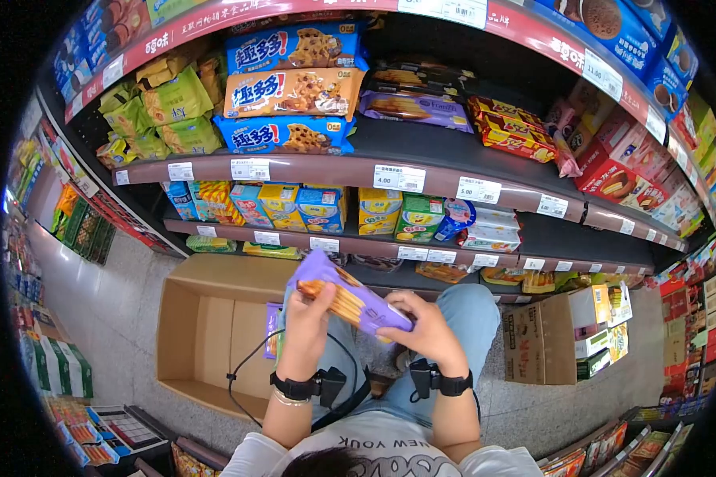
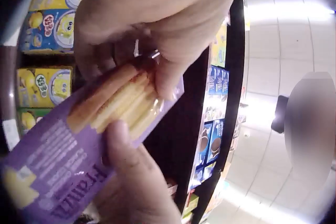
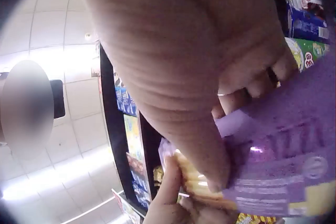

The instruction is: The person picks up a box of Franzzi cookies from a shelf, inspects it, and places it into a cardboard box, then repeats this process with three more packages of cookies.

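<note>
A purple biscuit packet (image 1: 366, 306) with a picture of golden sticks is held between both hands, tilted over the lap. My left hand (image 1: 306, 322) grips its left end, thumb on the printed sticks. At the other end my right hand (image 1: 431, 326) holds it, thumb over the front. In the left wrist view, lettering shows on the purple wrapper (image 2: 58, 166), and both thumbs press on its face. The right wrist view shows the right thumb lying across the packet (image 3: 278, 155), with fingers behind it.
An open cardboard box (image 1: 207, 318) stands at the left, with a purple packet (image 1: 273, 330) near its right side. Similar purple packets (image 1: 418, 110) lie on the upper shelf (image 1: 437, 147), beside cookie packs (image 1: 290, 91). Another carton (image 1: 541, 342) holding boxes stands at the right.
</note>
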